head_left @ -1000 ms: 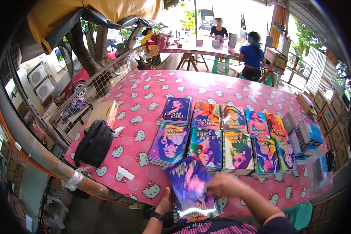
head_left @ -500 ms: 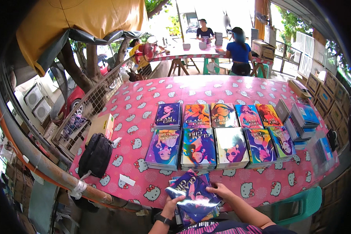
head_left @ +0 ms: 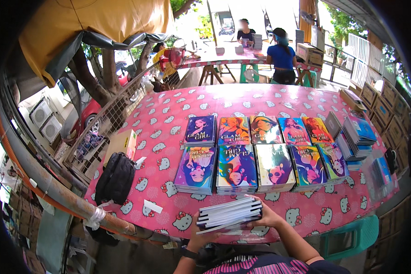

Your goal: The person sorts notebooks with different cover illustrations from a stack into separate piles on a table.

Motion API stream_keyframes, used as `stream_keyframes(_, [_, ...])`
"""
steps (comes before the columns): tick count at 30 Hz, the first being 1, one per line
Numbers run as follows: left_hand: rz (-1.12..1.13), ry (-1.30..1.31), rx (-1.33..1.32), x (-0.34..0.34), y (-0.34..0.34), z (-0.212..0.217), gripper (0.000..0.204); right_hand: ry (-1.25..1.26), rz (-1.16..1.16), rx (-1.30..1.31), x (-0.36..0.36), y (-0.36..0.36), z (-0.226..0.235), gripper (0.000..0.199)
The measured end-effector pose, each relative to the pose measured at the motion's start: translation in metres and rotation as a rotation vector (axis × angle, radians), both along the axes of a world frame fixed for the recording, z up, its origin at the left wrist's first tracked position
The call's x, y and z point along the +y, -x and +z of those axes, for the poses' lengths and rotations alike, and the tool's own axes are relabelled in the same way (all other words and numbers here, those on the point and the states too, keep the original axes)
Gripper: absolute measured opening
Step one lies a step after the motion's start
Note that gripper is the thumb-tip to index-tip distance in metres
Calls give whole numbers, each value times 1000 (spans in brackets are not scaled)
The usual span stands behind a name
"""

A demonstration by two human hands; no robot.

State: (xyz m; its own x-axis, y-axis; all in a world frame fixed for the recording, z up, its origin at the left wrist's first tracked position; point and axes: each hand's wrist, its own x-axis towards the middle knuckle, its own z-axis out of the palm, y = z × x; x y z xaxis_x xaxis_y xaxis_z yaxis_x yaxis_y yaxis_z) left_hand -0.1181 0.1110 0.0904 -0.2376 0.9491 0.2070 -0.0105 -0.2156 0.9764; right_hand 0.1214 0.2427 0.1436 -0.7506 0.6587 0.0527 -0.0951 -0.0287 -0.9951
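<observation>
A stack of several notebooks point(head_left: 229, 213) is tilted up at the near edge of the table, with its white page edges facing me. My left hand point(head_left: 201, 235) closes on the stack's left end and wears a dark wristband. Wrapped round the other end is my right hand point(head_left: 267, 215). Beyond the held stack, piles of spiral notebooks with colourful illustrated covers stand in two rows. Nearest to my hands are a pile with a dark blue cover point(head_left: 236, 169) and one with a whitish cover point(head_left: 276, 168).
A pink patterned cloth covers the table point(head_left: 169, 109). A black bag point(head_left: 115, 178) and a cardboard box point(head_left: 122, 145) lie left, near a white slip point(head_left: 153, 206). More notebook piles point(head_left: 357, 137) stand right, beside a green stool point(head_left: 351, 237). People work at another table point(head_left: 230, 57).
The notebooks were lying fanned with a dark blue cover showing. Now they are squared together and turned up so the page edges show, with both hands at the ends.
</observation>
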Motion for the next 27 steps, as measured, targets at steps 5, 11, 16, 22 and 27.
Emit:
stream_keyframes(5, [98,171,-220,10,-19,-27,41,8,-195,174,-4,16,-34,90])
stream_keyframes(11, [-18,104,-44,6,1,-7,81,110,-104,55,-6,8,-46,89])
stream_keyframes(16, [-8,156,-161,11,-11,-38,58,17,-172,-19,-12,17,-82,89])
stream_keyframes(22, [31,144,-179,28,-27,-2,70,-231,-179,-231,6,6,-61,83])
stream_keyframes(27, [58,-69,55,37,-53,43,81,-274,-248,-120,-14,-38,-2,51])
